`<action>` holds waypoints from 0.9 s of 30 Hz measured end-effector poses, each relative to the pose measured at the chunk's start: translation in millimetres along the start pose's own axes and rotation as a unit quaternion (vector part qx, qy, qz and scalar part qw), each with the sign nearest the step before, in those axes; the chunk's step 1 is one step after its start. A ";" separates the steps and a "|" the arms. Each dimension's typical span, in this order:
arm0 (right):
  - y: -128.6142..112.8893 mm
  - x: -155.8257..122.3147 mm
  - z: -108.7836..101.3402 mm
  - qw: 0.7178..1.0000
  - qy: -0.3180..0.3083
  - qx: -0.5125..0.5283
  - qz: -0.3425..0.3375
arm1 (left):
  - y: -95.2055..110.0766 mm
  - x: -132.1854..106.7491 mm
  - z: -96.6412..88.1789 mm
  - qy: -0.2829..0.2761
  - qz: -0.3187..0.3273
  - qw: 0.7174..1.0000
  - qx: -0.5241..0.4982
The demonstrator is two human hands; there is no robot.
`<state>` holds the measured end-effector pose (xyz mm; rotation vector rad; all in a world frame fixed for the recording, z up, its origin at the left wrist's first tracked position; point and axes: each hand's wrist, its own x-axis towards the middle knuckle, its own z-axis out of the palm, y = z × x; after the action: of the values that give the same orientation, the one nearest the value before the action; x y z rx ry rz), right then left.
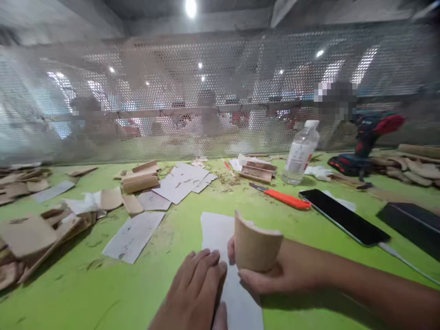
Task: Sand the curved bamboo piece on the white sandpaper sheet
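My right hand (278, 272) grips a curved tan wood piece (256, 245), held upright on a white sheet of sandpaper-like paper (215, 231) that lies on the green table (85, 298). My left hand (195, 295) lies flat, palm down, on the near part of that white sheet, fingers together, just left of the wood piece.
Tan wood scraps (30, 236) and white sheets (134, 236) litter the left. An orange utility knife (285, 198), a plastic bottle (301, 152), a black phone (343, 216), a dark tablet (412, 224) and a red-black drill (367, 137) lie right. A perforated screen (206, 91) closes the back.
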<state>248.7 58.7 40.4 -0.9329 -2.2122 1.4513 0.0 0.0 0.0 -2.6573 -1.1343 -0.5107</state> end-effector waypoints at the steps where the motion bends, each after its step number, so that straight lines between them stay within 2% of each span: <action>1: 4.6 2.7 -6.7 0.999 0.039 -0.018 0.013 | 1.2 0.5 -1.0 0.004 0.002 1.000 -0.003; 3: 11.7 6.8 -16.9 0.994 0.092 -0.046 0.029 | 2.6 1.3 -2.4 0.010 0.003 1.000 -0.009; 5: 13.8 7.7 -20.0 0.990 0.115 -0.070 0.030 | 2.4 1.3 -2.3 0.016 0.002 1.000 -0.014; 10: 6.2 4.9 -12.3 0.998 0.032 -0.049 -0.015 | 0.2 0.7 -0.3 0.021 -0.006 0.999 -0.026; 15: 5.5 8.6 -17.6 0.986 0.130 -0.093 0.039 | 1.0 0.6 -2.4 0.022 -0.006 0.999 -0.023; 19: 6.7 7.0 -16.9 0.997 0.046 -0.062 0.004 | 1.6 0.5 -2.9 0.021 0.005 1.000 -0.007; 20: 8.0 6.8 -17.3 0.998 0.041 -0.056 0.007 | 2.0 0.9 -3.2 0.020 0.006 1.000 -0.006; 24: 15.0 10.0 -25.2 0.986 0.129 -0.097 0.040 | 3.6 2.7 -4.6 0.012 -0.001 1.000 -0.012; 25: 15.8 10.8 -26.8 0.983 0.139 -0.111 0.040 | 3.6 2.9 -4.4 0.012 -0.002 1.000 -0.014; 27: 14.9 11.2 -27.5 0.986 0.123 -0.109 0.033 | 3.1 2.5 -3.1 0.013 -0.004 1.000 -0.016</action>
<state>261.9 89.1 37.8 -1.1959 -2.2012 1.0669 3.1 -1.4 3.7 -2.6664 -1.1382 -0.5663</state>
